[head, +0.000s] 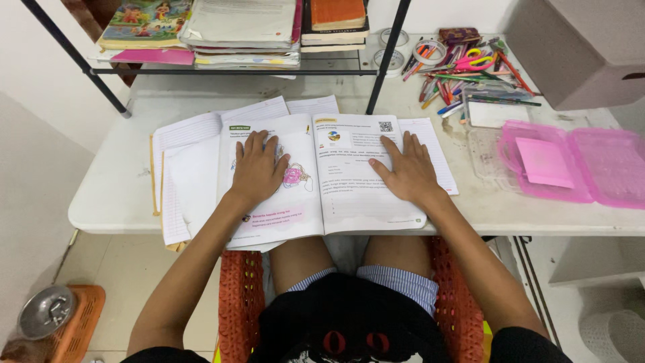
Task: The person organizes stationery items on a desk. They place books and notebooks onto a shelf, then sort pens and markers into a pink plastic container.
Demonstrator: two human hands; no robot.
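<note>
Both hands are down flat on the open workbook (339,178), which lies on the white table (114,195) right in front of the seated person. The left hand (256,169) spreads its fingers over the left page, palm down, covering part of a coloured cartoon drawing; nothing gripped. The right hand (407,171) rests open on the right page, fingers fanned towards the top edge, pressing the paper and holding nothing.

A small green label sits at the top of the left page, a pink banner strip near its bottom. On the right page there is a square black-and-white code at the top, with a round coloured picture just left of it.

Under the workbook, lined notebooks (185,144) poke out on the left and along the top.

Over to the right, an open pink plastic case (591,168) lies on the table with a pink rectangular pad inside its left half. Behind it, a scatter of coloured pencils and pens (463,84) with pink-and-yellow-handled scissors (474,62) on top. A grey box (578,47) stands in the far right corner.

On the black-framed shelf (235,71) above, stacks of books (242,30) are piled flat: a bright illustrated cover on the left, an orange one on the right. Two rolls of tape (393,50) sit near the shelf post.
</note>
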